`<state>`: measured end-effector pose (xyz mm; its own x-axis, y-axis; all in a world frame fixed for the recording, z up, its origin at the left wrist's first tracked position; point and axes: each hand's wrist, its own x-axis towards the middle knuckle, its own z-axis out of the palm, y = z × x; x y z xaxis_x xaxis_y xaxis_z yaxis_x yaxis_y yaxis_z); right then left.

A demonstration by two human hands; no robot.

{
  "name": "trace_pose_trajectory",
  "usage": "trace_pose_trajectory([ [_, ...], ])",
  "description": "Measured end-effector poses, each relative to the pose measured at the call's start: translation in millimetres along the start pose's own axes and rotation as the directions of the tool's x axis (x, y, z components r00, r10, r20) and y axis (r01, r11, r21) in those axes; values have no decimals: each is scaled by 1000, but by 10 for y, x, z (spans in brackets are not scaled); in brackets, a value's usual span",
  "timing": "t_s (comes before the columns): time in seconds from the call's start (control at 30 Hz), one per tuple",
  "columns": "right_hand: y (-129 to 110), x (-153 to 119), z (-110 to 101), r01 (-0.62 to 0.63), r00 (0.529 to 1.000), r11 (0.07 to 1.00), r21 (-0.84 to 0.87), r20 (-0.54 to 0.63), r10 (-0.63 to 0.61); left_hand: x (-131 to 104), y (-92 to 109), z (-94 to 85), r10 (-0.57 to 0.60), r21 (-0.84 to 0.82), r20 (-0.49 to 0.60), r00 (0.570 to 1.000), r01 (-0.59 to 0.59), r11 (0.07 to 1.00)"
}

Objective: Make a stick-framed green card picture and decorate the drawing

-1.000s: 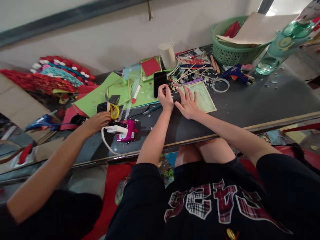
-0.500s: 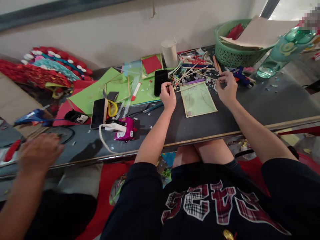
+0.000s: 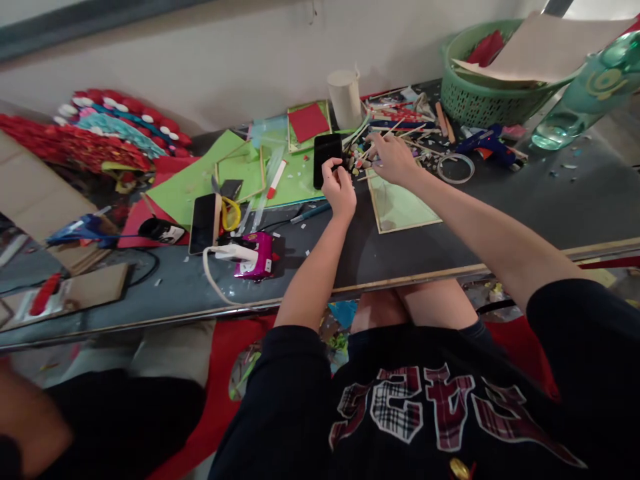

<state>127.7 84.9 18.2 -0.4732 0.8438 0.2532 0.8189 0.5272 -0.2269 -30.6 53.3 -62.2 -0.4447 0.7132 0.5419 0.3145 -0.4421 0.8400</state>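
My left hand (image 3: 340,192) hovers by the lower edge of a black phone (image 3: 327,150). Its fingers are curled in a pinch, and anything between them is too small to make out. My right hand (image 3: 395,159) reaches across the far edge of a pale green panel framed with thin sticks (image 3: 404,205). Its fingers stretch apart over a heap of small pebble-like pieces (image 3: 357,159) and wooden sticks (image 3: 400,127); nothing shows in its grasp. The right hand and forearm cover part of the panel. A roll of clear tape (image 3: 456,169) lies right of that hand.
A green basket (image 3: 480,100), a water bottle (image 3: 563,117) and a blue glue gun (image 3: 487,145) stand or lie at right. At left are a magenta power adapter (image 3: 255,257), another phone (image 3: 204,223), green paper (image 3: 187,180) and a co-worker's arm (image 3: 33,420).
My right hand has moved left from beside the tape roll to the heap beyond the panel. My left hand stays nearly in place. The co-worker's hand has withdrawn from the table.
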Motion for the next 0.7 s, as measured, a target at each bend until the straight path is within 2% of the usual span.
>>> trace_pose_trajectory([
  [0.1,-134,215,108,-42,997,994,-100,56,47,-6,-7,-7,-6,7,-15,1000,6,1000],
  [0.23,-190,342,128,-80,994,982,-169,56,91,-9,-16,9,-8,12,-34,999,8,1000],
  [0.4,-178,508,181,64,996,990,-123,76,-55,-1,-5,12,-1,29,21,1000,0,1000],
  [0.57,-280,717,359,21,997,994,-106,73,-13,3,-10,-20,4,109,48,999,-9,994],
  [0.7,-324,767,352,43,999,991,-129,21,-41,11,-32,-27,22,138,51,998,-29,990],
])
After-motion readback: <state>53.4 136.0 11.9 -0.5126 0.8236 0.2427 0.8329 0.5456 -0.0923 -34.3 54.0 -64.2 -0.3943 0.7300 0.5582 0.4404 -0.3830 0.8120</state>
